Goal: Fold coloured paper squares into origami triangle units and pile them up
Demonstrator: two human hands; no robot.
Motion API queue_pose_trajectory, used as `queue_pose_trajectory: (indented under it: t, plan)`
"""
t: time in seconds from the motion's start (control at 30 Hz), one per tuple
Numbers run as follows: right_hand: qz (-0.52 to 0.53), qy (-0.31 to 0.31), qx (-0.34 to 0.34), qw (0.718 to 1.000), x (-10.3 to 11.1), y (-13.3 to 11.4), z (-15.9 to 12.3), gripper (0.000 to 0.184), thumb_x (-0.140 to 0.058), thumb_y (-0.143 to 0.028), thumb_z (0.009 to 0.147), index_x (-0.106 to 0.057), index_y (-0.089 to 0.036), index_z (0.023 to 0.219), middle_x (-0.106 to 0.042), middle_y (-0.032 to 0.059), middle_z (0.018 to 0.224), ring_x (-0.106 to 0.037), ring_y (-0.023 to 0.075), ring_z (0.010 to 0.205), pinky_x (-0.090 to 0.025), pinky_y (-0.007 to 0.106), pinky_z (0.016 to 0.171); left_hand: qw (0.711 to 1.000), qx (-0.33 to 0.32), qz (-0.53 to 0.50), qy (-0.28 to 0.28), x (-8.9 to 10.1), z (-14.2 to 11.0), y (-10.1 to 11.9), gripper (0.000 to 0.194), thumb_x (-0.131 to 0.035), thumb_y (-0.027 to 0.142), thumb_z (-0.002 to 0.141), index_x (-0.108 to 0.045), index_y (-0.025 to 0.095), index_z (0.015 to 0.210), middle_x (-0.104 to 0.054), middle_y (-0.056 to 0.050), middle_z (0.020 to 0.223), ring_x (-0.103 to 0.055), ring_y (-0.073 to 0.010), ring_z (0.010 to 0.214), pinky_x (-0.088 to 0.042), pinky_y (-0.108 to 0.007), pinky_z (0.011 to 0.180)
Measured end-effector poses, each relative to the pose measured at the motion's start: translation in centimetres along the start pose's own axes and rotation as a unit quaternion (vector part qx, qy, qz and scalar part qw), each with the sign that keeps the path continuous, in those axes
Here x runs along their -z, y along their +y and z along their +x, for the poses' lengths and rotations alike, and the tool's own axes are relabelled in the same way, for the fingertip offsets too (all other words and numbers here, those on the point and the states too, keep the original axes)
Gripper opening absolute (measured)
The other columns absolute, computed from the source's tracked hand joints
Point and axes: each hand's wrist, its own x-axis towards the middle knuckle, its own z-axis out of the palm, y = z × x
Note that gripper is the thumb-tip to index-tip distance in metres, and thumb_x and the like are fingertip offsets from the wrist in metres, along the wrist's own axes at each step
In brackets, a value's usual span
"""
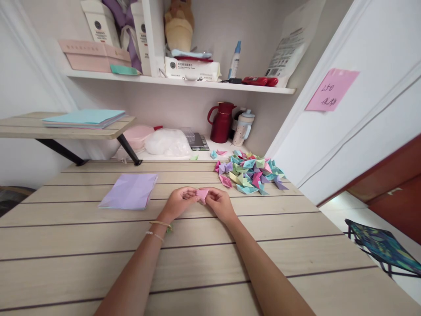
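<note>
My left hand (179,201) and my right hand (219,202) meet over the wooden table (98,259), and both pinch a small folded pink paper piece (202,193) between their fingertips. Thin bracelets circle my left wrist. A stack of square paper sheets with a lilac one on top (130,191) lies flat to the left of my hands. A pile of several folded paper shapes in pink, green, blue and purple (251,172) sits just beyond my right hand.
A raised wooden shelf (19,127) at the left carries a stack of coloured sheets (85,117). A red jug (222,122) and a white cup (242,127) stand at the back. A pink note (330,90) sticks on the white door. A folding stool (383,246) stands lower right.
</note>
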Motion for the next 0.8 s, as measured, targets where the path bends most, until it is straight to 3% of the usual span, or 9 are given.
queue_pose_trajectory:
  t: [0.2, 0.33, 0.5, 0.63, 0.8]
  plan:
    - [-0.039, 0.037, 0.043, 0.998, 0.4, 0.3, 0.0, 0.021, -0.057, -0.015, 0.069, -0.071, -0.021, 0.085, -0.069, 0.0052, 0.090, -0.063, 0.0194, 0.082, -0.050, 0.031, 0.074, 1.000, -0.008, 0.017, -0.025, 0.0, -0.3, 0.4, 0.042, -0.069, 0.029, 0.064, -0.061, 0.015, 0.102, -0.069, -0.009, 0.090, -0.062, -0.0163, 0.076, -0.046, -0.029, 0.074]
    - [-0.032, 0.040, 0.051, 0.997, 0.3, -0.1, 0.0, 0.021, -0.057, -0.013, 0.068, -0.071, -0.022, 0.082, -0.069, 0.0053, 0.091, -0.063, 0.0198, 0.084, -0.050, 0.031, 0.073, 0.998, -0.030, 0.056, -0.024, 0.0, -0.3, 0.1, 0.051, -0.073, 0.028, 0.058, -0.060, 0.015, 0.106, -0.067, -0.008, 0.094, -0.060, -0.0147, 0.072, -0.047, -0.029, 0.072]
    - [-0.041, 0.032, 0.046, 0.998, 0.2, -0.8, -0.2, 0.020, -0.054, -0.018, 0.072, -0.070, -0.022, 0.084, -0.068, 0.0053, 0.092, -0.062, 0.0205, 0.088, -0.049, 0.034, 0.078, 0.996, -0.048, 0.073, 0.002, -0.1, -0.1, -0.2, 0.037, -0.060, 0.023, 0.071, -0.061, 0.016, 0.107, -0.068, -0.007, 0.094, -0.062, -0.0162, 0.078, -0.047, -0.027, 0.072]
    - [-0.016, 0.020, -0.005, 1.000, -0.1, -0.9, -0.3, 0.015, -0.062, -0.029, 0.071, -0.066, -0.018, 0.080, -0.069, 0.0068, 0.084, -0.064, 0.0209, 0.080, -0.052, 0.032, 0.071, 0.995, -0.047, 0.079, 0.027, 0.0, 0.0, -0.5, 0.031, -0.053, 0.016, 0.072, -0.065, 0.016, 0.101, -0.070, -0.006, 0.091, -0.063, -0.0149, 0.073, -0.048, -0.025, 0.068]
    - [0.022, 0.044, -0.036, 0.998, -0.3, -0.2, -0.1, 0.037, -0.072, -0.032, 0.060, -0.058, -0.018, 0.090, -0.068, 0.0055, 0.079, -0.066, 0.0185, 0.070, -0.053, 0.029, 0.063, 0.996, -0.040, 0.071, 0.033, 0.0, 0.0, -0.4, 0.027, -0.056, 0.017, 0.069, -0.068, 0.015, 0.093, -0.071, -0.005, 0.082, -0.063, -0.0145, 0.067, -0.049, -0.024, 0.064]
